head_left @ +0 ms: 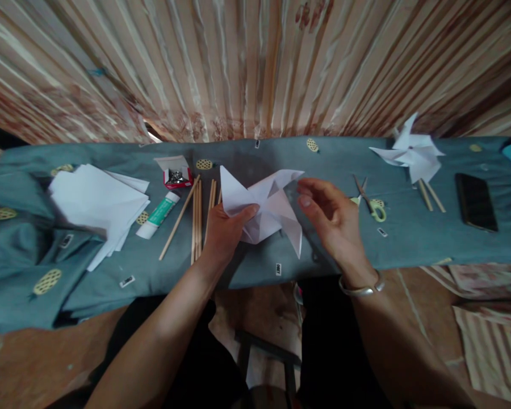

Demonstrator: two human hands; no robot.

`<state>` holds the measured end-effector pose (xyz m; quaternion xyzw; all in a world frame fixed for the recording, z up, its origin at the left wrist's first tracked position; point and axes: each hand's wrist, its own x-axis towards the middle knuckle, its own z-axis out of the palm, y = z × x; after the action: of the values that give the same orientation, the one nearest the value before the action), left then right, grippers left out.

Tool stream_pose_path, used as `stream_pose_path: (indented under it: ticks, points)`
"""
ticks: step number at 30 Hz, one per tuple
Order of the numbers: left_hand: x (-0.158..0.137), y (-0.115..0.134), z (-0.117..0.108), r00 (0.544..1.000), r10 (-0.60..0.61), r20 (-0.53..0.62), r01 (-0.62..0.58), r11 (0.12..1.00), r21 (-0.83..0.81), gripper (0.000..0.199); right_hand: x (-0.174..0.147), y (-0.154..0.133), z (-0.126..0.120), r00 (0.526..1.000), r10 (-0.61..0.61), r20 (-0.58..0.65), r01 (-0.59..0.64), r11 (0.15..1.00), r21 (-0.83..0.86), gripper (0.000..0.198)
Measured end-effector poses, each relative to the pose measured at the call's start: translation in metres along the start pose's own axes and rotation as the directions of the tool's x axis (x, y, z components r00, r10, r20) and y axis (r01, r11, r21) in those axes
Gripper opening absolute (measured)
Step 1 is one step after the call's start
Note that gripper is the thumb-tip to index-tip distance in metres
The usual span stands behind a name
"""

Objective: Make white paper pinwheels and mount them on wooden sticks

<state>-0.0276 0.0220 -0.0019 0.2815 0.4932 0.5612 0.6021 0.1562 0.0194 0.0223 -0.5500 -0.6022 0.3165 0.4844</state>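
Note:
A white paper pinwheel (pixel 276 207) is held above the cloth by my left hand (pixel 227 230), whose thumb presses near its centre while the other fingers are hidden beneath. Just right of the paper blades hovers my right hand (pixel 332 218), wearing a silver bracelet at the wrist. Its fingers are curved with a gap between thumb and fingertips, and nothing shows in them. Wooden sticks (pixel 196 221) lie left of the pinwheel, partly behind my left hand. A pair of scissors with green handles (pixel 371 201) rests beyond my right hand.
On the left are stacked white paper sheets (pixel 100 199), a glue stick (pixel 158 215) and a small red box of metal pins (pixel 176 176). Toward the right, finished-looking pinwheels (pixel 411 150) on sticks lie near a black phone (pixel 476 201). A pleated curtain (pixel 247 74) hangs behind the cloth-covered table (pixel 323 250).

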Motion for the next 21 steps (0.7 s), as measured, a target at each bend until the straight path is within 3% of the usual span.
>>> stream_pose_path:
  ticks: [3, 7, 15, 21]
  points:
    - [-0.001, -0.003, 0.001, 1.000, 0.015, 0.011, -0.015, 1.000, 0.022, 0.019, -0.004, -0.003, 0.014, 0.973, 0.190, 0.129, -0.213, 0.958, 0.194, 0.051]
    - [-0.003, -0.003, 0.003, 1.000, 0.025, 0.006, -0.026, 0.997, 0.079, 0.017, -0.005, 0.000, 0.027, 0.913, 0.361, 0.188, -0.402, 0.874, 0.275, 0.071]
    - [-0.006, -0.001, 0.006, 1.000, 0.022, 0.007, -0.022, 0.999, 0.038, 0.016, -0.006, 0.004, 0.035, 0.928, 0.348, 0.131, -0.370, 0.899, 0.235, 0.072]
    - [-0.009, 0.001, 0.007, 0.997, -0.019, 0.073, 0.020, 1.000, -0.014, 0.021, -0.005, 0.007, 0.034, 0.948, 0.305, 0.094, -0.317, 0.937, 0.146, 0.070]
